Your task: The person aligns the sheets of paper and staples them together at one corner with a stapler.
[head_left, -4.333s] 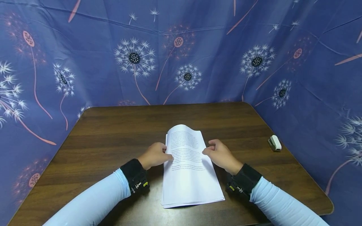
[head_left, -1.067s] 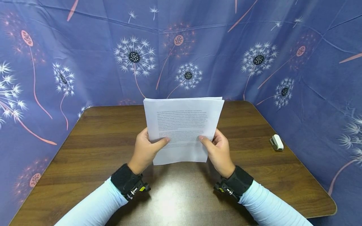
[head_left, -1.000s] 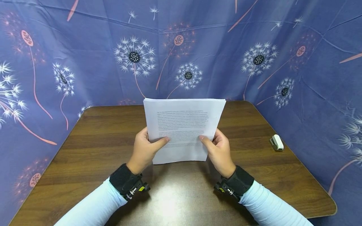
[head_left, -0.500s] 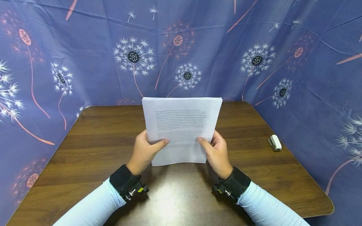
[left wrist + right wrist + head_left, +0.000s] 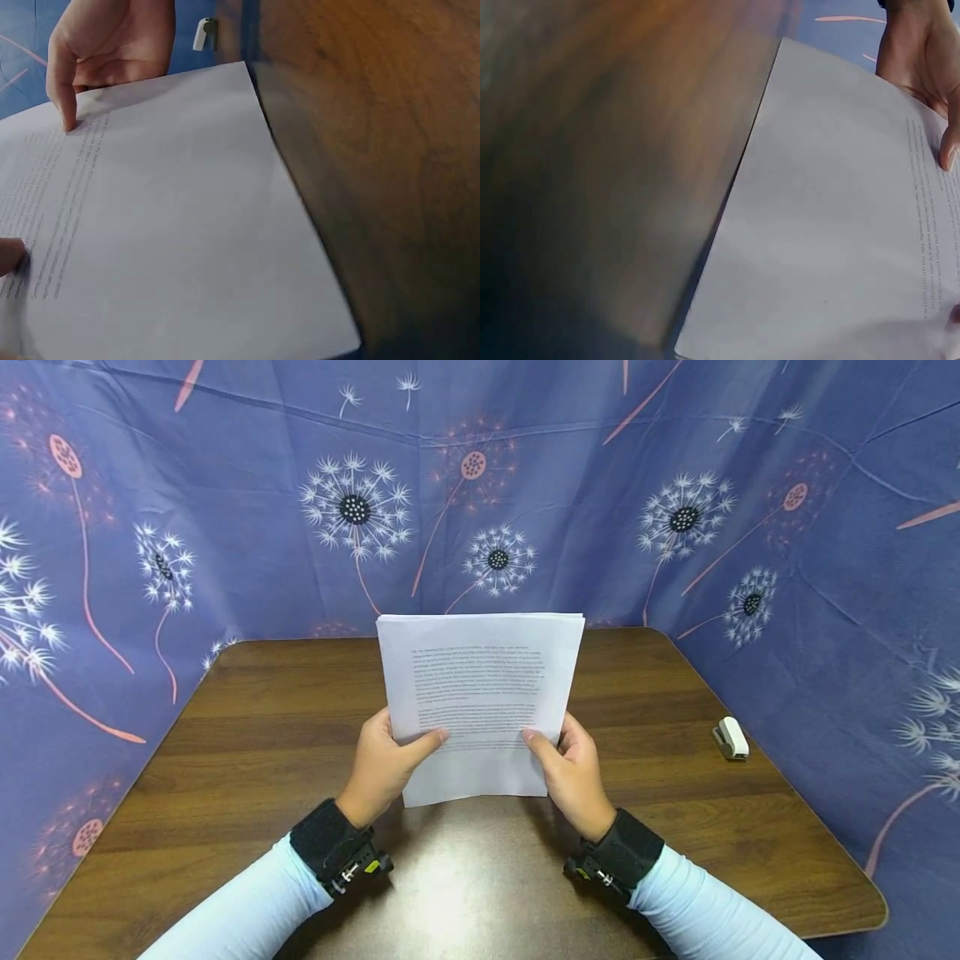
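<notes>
1. Paper stack (image 5: 480, 693) stands up on its short bottom edge, between the two hands. The bottom edge sits on or just above the brown surface (image 5: 247, 727); I cannot tell if it touches.
2. The long side of the stack points up and leans a little away from the person. The printed side faces the person.
3. The left hand (image 5: 382, 764) holds the left edge of the stack. Its thumb lies on the front of the page and its fingers are curled behind.
4. The right hand (image 5: 573, 768) holds the right edge the same way, thumb in front and fingers behind. Both hands are just as near to the stack, each on its own side, low down on the sheets.
5. In the left wrist view the sheets (image 5: 172, 225) fill most of the picture, and the other hand's thumb presses on the page at the far edge.
6. A small white stapler (image 5: 730, 738) lies on the surface, well apart from the stack, out to the right. The right hand is the nearer one to it.
7. No box, tray or other holder shows here. A blue cloth (image 5: 225, 502) with flower prints hangs behind and beside the surface.
</notes>
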{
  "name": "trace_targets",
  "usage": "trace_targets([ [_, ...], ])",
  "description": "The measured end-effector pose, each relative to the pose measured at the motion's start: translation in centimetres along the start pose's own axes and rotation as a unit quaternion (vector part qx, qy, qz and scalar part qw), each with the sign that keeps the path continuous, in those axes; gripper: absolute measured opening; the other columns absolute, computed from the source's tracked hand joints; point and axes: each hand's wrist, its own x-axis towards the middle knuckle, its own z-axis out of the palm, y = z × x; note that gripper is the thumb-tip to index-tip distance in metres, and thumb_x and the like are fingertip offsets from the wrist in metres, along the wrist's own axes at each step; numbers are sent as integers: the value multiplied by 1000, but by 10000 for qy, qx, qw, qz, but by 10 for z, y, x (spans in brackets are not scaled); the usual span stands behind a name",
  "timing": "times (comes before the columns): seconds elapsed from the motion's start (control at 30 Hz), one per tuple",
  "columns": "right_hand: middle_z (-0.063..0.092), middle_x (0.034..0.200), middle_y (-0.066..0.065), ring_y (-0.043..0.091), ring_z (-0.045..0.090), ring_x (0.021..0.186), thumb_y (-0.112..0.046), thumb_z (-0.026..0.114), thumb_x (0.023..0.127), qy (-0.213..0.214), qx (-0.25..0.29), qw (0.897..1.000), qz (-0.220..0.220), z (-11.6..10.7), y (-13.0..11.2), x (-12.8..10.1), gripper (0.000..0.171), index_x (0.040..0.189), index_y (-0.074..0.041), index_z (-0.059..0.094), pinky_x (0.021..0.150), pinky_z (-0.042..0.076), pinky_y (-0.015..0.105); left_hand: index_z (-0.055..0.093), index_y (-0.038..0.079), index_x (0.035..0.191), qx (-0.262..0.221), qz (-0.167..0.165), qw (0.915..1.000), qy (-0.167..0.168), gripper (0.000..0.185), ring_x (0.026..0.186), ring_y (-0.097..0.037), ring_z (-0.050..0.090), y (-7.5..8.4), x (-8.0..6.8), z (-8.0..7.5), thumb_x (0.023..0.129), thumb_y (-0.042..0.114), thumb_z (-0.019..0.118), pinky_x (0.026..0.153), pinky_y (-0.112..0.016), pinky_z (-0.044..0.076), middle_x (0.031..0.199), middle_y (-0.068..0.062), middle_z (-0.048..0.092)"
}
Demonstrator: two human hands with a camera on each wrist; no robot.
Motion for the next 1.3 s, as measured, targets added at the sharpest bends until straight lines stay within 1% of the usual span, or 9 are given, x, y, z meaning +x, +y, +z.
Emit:
trace_targets([
  [0.3,75,107,17,27,74,84,-4,69,95,-94,-929,9940,573,-12,-9,-7,32,127,-3,66,66,61,38,62,4,132,595,-530,9965,-267,47,89,-26,76,7,-2,-13,90,9,80,70,-38,62,114,-17,74],
  [0.47,75,103,19,26,74,80,-4,69,95,-369,-1237,9837,1251,-16,-3,-13,32,126,0,64,66,60,36,59,0,128,1497,-1113,9812,-488,44,90,-22,73,-6,4,-25,90,9,78,75,-34,59,109,-14,75],
  [0.67,74,104,15,22,72,79,-3,70,93,-703,-1638,9701,1646,-15,3,-21,32,125,1,66,68,57,35,50,-3,134,3069,-1724,9308,-987,58,84,-24,64,-18,15,-34,88,18,78,68,-36,53,110,-15,70],
  [0.77,74,102,12,20,72,78,-4,71,93,-928,-1897,9622,1719,-14,4,-24,32,125,0,66,67,57,36,40,-6,148,3867,-1658,8974,-1326,76,109,-34,65,-26,23,-30,88,24,77,89,-46,57,134,-23,61],
  [0.83,74,103,11,19,71,78,-5,72,93,-1058,-2062,9581,1680,-13,5,-25,32,124,1,66,68,57,34,35,-6,153,4339,-1384,8782,-1461,82,128,-38,57,-28,28,-23,90,27,75,106,-52,49,146,-25,52],
  [0.9,75,103,12,19,72,79,-4,71,93,-1166,-2111,9559,1677,-12,5,-26,32,123,2,66,67,57,34,37,-3,154,4593,-1049,8690,-1510,78,140,-41,47,-30,34,-16,92,28,73,116,-57,39,153,-25,45],
  [1.0,75,104,13,19,72,79,-3,70,92,-1280,-2056,9549,1719,-11,3,-27,33,124,3,65,67,57,34,40,3,155,4642,-657,8687,-1596,67,145,-41,41,-29,46,-3,98,28,65,118,-60,33,157,-20,44],
  [1.2,74,106,13,18,71,83,-6,70,93,-1535,-2203,9469,1769,-6,4,-31,36,127,4,63,70,58,33,45,9,155,4048,-484,8921,-1949,51,147,-34,45,-35,71,17,106,24,51,120,-60,30,157,-13,51],
  [1.3,74,107,12,17,71,85,-8,70,93,-1684,-2305,9428,1721,-5,4,-33,38,128,4,62,71,58,33,57,10,145,4091,-585,8869,-2065,42,135,-30,58,-43,80,24,106,23,52,115,-55,40,144,-11,63],
])
